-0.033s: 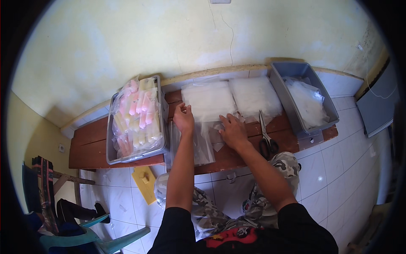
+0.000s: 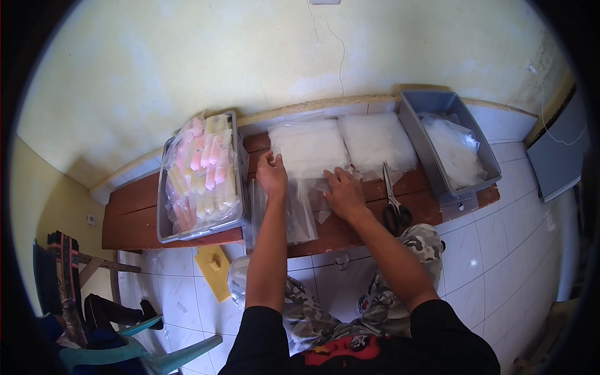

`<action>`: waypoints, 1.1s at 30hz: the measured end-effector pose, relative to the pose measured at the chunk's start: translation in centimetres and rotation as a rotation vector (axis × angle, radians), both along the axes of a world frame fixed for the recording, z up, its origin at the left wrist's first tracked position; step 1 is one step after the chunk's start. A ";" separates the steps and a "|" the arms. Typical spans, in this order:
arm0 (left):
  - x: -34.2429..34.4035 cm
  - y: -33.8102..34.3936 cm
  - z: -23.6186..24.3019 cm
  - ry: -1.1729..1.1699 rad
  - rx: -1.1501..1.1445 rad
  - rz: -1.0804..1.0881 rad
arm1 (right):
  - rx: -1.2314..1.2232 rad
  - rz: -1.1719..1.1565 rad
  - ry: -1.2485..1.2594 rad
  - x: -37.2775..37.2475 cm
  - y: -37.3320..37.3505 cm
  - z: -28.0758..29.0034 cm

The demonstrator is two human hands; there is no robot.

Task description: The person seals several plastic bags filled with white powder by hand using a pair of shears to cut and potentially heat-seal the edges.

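My left hand is at the left edge of a stack of clear plastic bags, its fingers curled together. Whatever is between those fingertips, if anything, cannot be made out. My right hand rests at the near edge of the same stack, fingers apart, over loose clear plastic. Beneath and between my arms lie flat transparent bags. A second stack of bags adjoins the first on the right. Black-handled scissors lie right of my right hand, blades pointing away from me.
At left, a grey tub holds bagged pink and pale-yellow tubes. Another grey tub, holding clear plastic, stands at right. Both are on the brown wooden bench along the wall. A yellow board and green chair are lower left.
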State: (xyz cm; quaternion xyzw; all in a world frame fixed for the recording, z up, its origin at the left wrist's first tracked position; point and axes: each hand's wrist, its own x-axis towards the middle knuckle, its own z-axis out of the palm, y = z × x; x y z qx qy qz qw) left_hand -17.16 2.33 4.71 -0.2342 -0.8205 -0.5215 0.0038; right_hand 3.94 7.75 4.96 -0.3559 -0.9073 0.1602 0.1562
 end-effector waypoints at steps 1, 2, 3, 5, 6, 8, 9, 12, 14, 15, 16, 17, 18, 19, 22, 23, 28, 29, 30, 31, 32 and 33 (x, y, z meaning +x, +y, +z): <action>0.3 0.0 -0.1 0.052 0.007 0.005 | 0.014 0.003 -0.005 -0.1 0.1 -0.2; 0.6 0.0 -0.2 0.052 0.002 0.002 | 0.028 0.006 -0.009 -0.1 0.1 -0.3; 0.9 0.0 -0.3 0.268 -0.011 -0.087 | 0.025 0.005 -0.007 -0.1 0.1 -0.2; 1.4 -0.2 -0.3 0.447 -0.111 -0.321 | 0.041 -0.026 -0.003 0.2 0.1 0.1; 1.8 -0.1 -0.5 0.448 -0.110 -0.323 | 0.041 -0.028 -0.002 0.3 0.2 0.2; 3.0 0.3 -0.9 0.445 -0.383 -0.428 | 0.031 -0.090 -0.060 0.8 0.4 0.2; 3.2 0.6 -1.2 0.370 -0.472 -0.449 | 0.033 -0.096 -0.061 1.2 0.6 0.1; 2.1 0.1 -3.1 0.472 -0.392 -0.417 | 0.084 -0.099 -0.040 1.6 1.0 0.2; 1.8 0.4 -3.4 0.426 -0.410 -0.419 | 0.074 -0.099 -0.097 2.2 1.6 0.7; 1.8 0.6 -3.3 0.380 -0.432 -0.425 | 0.075 -0.103 -0.096 2.5 1.9 0.7; 1.9 0.7 -3.2 0.382 -0.431 -0.427 | 0.090 -0.115 -0.110 2.8 2.1 0.7; 1.9 0.7 -3.1 0.353 -0.444 -0.433 | 0.106 -0.124 -0.124 3.1 2.3 0.8; 2.1 0.9 -3.0 0.324 -0.455 -0.442 | 0.108 -0.128 -0.122 3.4 2.6 0.4; 2.4 0.9 -2.8 0.327 -0.453 -0.443 | 0.106 -0.126 -0.102 3.5 2.8 0.0; 3.6 0.7 -2.3 0.360 -0.440 -0.448 | 0.082 -0.146 -0.085 3.3 3.2 -0.9; 4.2 0.5 -2.2 0.386 -0.428 -0.455 | 0.059 -0.165 -0.095 3.3 3.4 -1.2; 8.0 -0.4 -0.7 0.458 -0.372 -0.506 | 0.004 -0.187 -0.026 4.2 3.4 1.0; 8.7 -0.4 -0.2 0.469 -0.369 -0.522 | 0.012 -0.212 0.019 4.6 3.4 1.7; 9.0 -0.5 0.1 0.471 -0.367 -0.521 | 0.014 -0.212 0.022 5.1 3.5 2.4; 9.2 -0.4 0.3 0.472 -0.354 -0.535 | 0.017 -0.254 0.038 5.6 3.8 3.1; 9.5 -0.4 0.6 0.471 -0.341 -0.551 | 0.019 -0.298 0.054 6.0 4.2 3.5; 9.5 -0.2 0.3 0.473 -0.337 -0.557 | 0.022 -0.305 0.054 6.5 4.6 3.6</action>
